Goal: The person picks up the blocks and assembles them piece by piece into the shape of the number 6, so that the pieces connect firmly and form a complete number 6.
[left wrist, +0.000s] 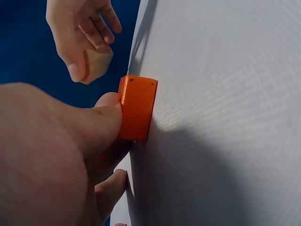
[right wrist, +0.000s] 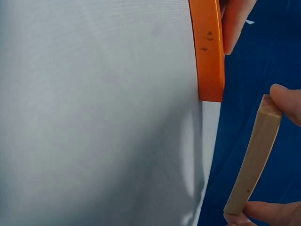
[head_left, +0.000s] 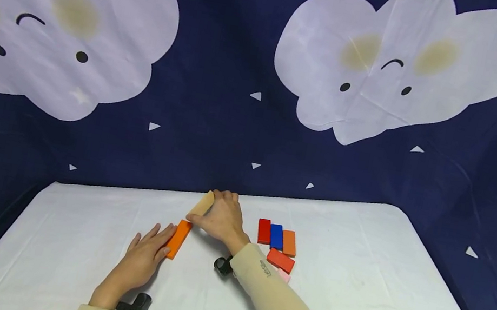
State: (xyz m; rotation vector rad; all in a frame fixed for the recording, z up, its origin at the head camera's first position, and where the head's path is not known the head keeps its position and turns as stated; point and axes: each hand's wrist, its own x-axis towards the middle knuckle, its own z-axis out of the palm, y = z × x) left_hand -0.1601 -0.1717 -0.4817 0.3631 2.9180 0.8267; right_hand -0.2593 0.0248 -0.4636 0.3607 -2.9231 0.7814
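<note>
My right hand (head_left: 220, 219) pinches a plain wooden block (head_left: 202, 205) by its two ends, thumb at one and fingers at the other. In the right wrist view that wooden block (right wrist: 254, 160) is raised off the tabletop. Just nearer to me, an orange block (head_left: 178, 240) lies flat on the white cloth. My left hand (head_left: 142, 258) rests along its left side, with fingers fairly straight and the thumb touching it near the close end. The left wrist view shows the thumb against the orange block (left wrist: 138, 108); the other fingers are partly hidden.
Right of my right forearm lie a red block (head_left: 263, 231), a blue block (head_left: 276, 236), a lighter orange block (head_left: 289, 243), a second red block (head_left: 280, 261) and a partly covered pink block (head_left: 283, 275). A dark blue cloud-patterned curtain (head_left: 210, 116) hangs behind the table (head_left: 355, 282).
</note>
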